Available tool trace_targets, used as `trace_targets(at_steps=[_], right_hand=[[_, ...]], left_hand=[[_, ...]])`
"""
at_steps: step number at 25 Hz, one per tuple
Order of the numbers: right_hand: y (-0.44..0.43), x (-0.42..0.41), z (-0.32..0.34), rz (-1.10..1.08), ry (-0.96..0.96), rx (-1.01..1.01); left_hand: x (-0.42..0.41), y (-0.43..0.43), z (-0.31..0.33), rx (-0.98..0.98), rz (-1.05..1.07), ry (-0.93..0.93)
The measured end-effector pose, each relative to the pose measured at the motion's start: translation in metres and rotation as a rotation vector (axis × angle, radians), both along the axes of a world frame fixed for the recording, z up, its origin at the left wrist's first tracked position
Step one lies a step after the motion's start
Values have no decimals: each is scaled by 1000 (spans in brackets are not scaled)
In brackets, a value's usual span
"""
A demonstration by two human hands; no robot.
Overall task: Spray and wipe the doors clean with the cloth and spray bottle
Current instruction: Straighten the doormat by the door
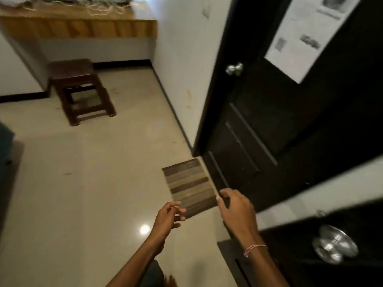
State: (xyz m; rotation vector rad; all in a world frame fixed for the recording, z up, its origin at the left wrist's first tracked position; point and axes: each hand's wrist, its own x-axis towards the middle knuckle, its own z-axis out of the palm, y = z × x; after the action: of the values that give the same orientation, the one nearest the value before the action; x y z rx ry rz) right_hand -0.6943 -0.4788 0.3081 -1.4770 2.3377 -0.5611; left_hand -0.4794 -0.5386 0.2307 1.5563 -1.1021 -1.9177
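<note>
Neither the cloth nor the spray bottle is in view, so the step in hand looks like fetching them, or reaching for the first door with nothing to clean it. To do it well, the person should have both tools in hand before touching the panels, then spray high and wipe downward so the drips get caught.

The left hand [169,216] hovers just off the near left corner of the striped mat [190,187]. Its fingers [176,211] are loosely spread and a little bent, and they hold nothing. The right hand [236,208] hangs over the mat's near right corner. Its fingers [224,195] are curled loosely downward and grip nothing; whether the tips brush anything is not clear through the blur.

The dark door [269,121] rises straight from the mat's far edge, with a knob [234,69] and a paper notice [306,34] well above the mat. A second dark door [290,255] with its own knob [333,243] stands nearer the person, to the right of the mat. A wooden stool [80,90] sits well away to the mat's far left.
</note>
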Motion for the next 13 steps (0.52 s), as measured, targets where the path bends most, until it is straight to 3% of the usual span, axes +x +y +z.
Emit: trace_targets(at_steps=[7,13], right_hand=[[12,-72,33,-451,156,-179],[19,-114,79,-693,451,-125]], left_hand=[[-170,-70,-22,67,-565,41],[-268,-71,7,32,-1076,-35]])
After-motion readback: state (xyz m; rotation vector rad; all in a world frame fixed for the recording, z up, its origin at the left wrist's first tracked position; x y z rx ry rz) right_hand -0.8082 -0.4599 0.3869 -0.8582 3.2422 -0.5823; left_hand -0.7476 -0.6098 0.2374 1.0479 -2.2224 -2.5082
